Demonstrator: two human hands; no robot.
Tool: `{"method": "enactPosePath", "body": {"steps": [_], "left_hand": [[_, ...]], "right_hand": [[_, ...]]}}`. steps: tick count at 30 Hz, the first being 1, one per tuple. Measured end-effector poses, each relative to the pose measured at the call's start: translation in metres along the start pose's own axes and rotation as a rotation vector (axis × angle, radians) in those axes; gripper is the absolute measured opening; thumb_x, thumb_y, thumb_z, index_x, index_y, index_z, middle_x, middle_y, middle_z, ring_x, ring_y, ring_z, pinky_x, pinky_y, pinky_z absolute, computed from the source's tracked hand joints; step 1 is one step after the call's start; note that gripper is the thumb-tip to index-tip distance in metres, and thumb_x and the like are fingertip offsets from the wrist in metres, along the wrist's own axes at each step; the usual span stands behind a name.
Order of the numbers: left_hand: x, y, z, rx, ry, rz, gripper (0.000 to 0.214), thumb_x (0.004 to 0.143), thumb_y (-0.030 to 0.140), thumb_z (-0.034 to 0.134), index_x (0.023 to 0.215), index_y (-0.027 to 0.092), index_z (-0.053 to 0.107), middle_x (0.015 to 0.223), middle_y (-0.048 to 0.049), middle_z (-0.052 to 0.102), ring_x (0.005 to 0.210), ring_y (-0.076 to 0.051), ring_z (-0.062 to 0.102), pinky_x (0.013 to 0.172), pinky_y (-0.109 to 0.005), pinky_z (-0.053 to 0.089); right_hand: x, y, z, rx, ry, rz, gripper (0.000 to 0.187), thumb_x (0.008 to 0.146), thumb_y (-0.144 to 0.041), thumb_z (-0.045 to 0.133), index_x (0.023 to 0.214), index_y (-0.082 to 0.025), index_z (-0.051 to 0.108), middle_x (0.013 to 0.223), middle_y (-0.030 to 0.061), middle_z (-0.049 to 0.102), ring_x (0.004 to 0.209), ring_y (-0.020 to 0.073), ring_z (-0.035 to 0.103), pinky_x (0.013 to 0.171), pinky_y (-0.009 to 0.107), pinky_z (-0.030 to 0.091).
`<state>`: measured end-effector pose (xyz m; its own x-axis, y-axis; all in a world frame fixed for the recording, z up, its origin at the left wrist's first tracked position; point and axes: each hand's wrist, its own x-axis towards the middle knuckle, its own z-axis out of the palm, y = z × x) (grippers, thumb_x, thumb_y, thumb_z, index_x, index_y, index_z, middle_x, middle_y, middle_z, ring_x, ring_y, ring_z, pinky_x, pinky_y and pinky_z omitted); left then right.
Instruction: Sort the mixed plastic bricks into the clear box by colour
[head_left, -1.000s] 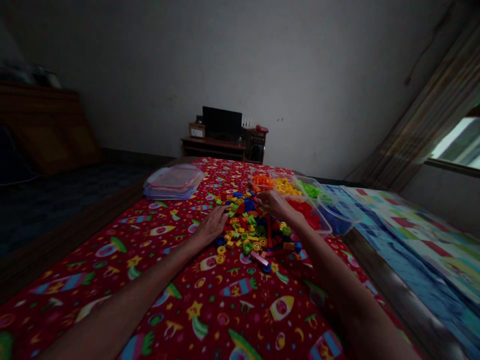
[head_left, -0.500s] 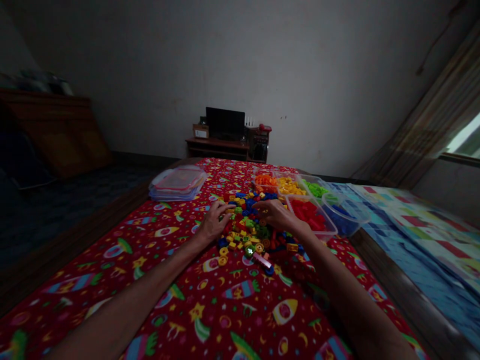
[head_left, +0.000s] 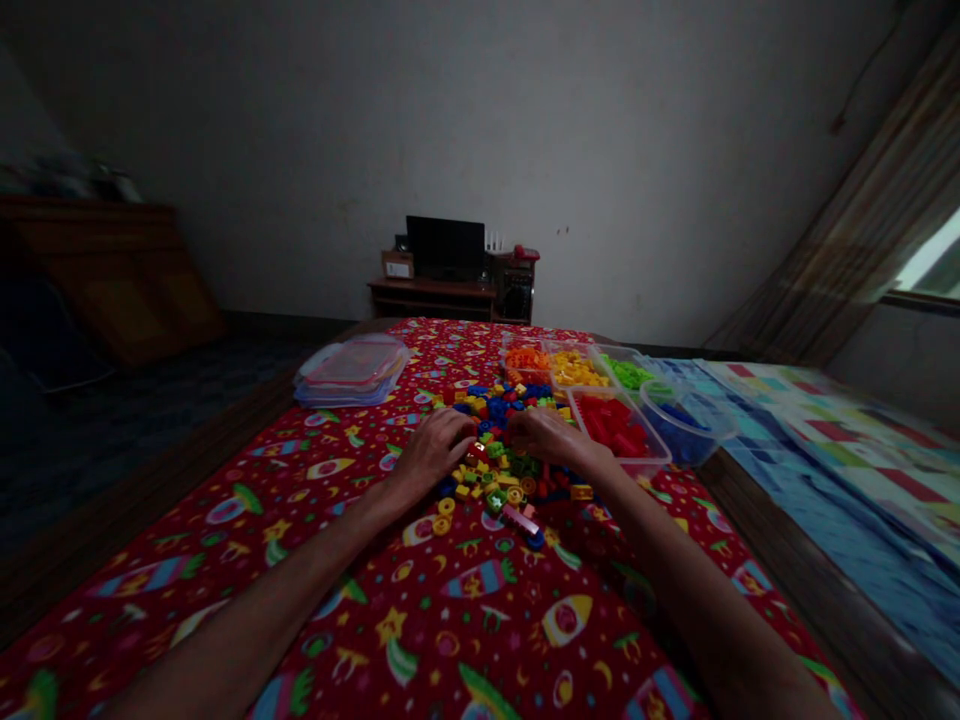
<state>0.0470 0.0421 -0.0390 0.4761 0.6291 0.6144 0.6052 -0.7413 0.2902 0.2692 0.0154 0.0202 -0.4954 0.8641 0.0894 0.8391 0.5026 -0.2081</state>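
Note:
A heap of small plastic building pieces (head_left: 501, 470) in yellow, blue, red, green and orange lies on a red cloth printed with rockets (head_left: 450, 600). My left hand (head_left: 433, 448) rests palm down on the heap's left side, fingers curled over the pieces. At the heap's right side my right hand (head_left: 546, 436) lies the same way, fingers bent onto the pieces. The fingertips of both hands nearly meet over the middle of the heap. Whether either hand pinches a piece is hidden.
Clear tubs stand right of the heap: orange (head_left: 527, 362), yellow (head_left: 576, 372), green (head_left: 628, 374), red (head_left: 616, 424) and blue (head_left: 684, 418) pieces. Stacked clear lids (head_left: 351, 368) lie at the left. A patterned mat (head_left: 825, 450) lies right; a low desk with a monitor (head_left: 445, 248) stands behind.
My right hand has drawn back from near the tubs to the heap's middle. My left hand has slid right and in. The two hands have come together.

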Motion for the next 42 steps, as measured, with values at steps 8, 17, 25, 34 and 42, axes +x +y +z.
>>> {"method": "enactPosePath", "body": {"steps": [8, 17, 25, 34, 42], "left_hand": [[0.012, 0.01, -0.004, -0.445, 0.03, -0.375, 0.029, 0.08, 0.042, 0.056, 0.096, 0.02, 0.067, 0.098, -0.0058, 0.072, 0.09, -0.022, 0.065, 0.08, -0.034, 0.053], [0.015, 0.029, 0.0, -0.871, 0.027, -0.572, 0.065, 0.065, 0.044, 0.072, 0.119, 0.014, 0.051, 0.079, -0.0012, 0.07, 0.069, -0.018, 0.067, 0.065, -0.029, 0.054], [0.011, 0.03, 0.002, -0.714, 0.002, -0.504, 0.049, 0.076, 0.05, 0.061, 0.11, 0.015, 0.058, 0.07, -0.0013, 0.069, 0.062, -0.018, 0.067, 0.058, -0.029, 0.054], [0.011, 0.048, -0.012, -0.203, -0.068, -0.054, 0.028, 0.091, 0.033, 0.045, 0.099, 0.019, 0.067, 0.1, -0.0061, 0.071, 0.094, -0.021, 0.065, 0.085, -0.032, 0.05], [-0.018, 0.119, 0.002, -0.095, -0.491, 0.573, 0.039, 0.087, 0.039, 0.057, 0.125, 0.031, 0.055, 0.141, -0.003, 0.049, 0.139, -0.027, 0.029, 0.114, -0.049, 0.023]], "right_hand": [[0.0, -0.01, -0.004, 0.117, 0.153, -0.032, 0.021, 0.081, -0.01, 0.056, 0.101, -0.011, 0.059, 0.087, 0.0081, 0.066, 0.074, 0.0136, 0.055, 0.062, 0.022, 0.033], [0.001, -0.015, 0.007, 0.179, 0.164, -0.215, 0.033, 0.085, -0.022, 0.06, 0.118, -0.016, 0.059, 0.087, 0.0066, 0.068, 0.074, 0.0137, 0.058, 0.064, 0.021, 0.034], [0.0, -0.014, -0.008, 0.125, 0.151, -0.122, 0.019, 0.089, -0.025, 0.056, 0.097, -0.015, 0.07, 0.075, 0.0036, 0.067, 0.063, 0.0093, 0.053, 0.058, 0.02, 0.031], [-0.038, 0.067, -0.051, -0.151, 0.357, 0.367, 0.024, 0.084, -0.022, 0.057, 0.103, -0.014, 0.069, 0.093, 0.0118, 0.069, 0.08, 0.0185, 0.061, 0.069, 0.026, 0.041], [-0.041, 0.072, -0.057, -0.11, 0.42, 0.422, 0.03, 0.088, -0.025, 0.05, 0.109, -0.013, 0.068, 0.095, 0.0124, 0.071, 0.083, 0.0185, 0.064, 0.074, 0.027, 0.045]]}}
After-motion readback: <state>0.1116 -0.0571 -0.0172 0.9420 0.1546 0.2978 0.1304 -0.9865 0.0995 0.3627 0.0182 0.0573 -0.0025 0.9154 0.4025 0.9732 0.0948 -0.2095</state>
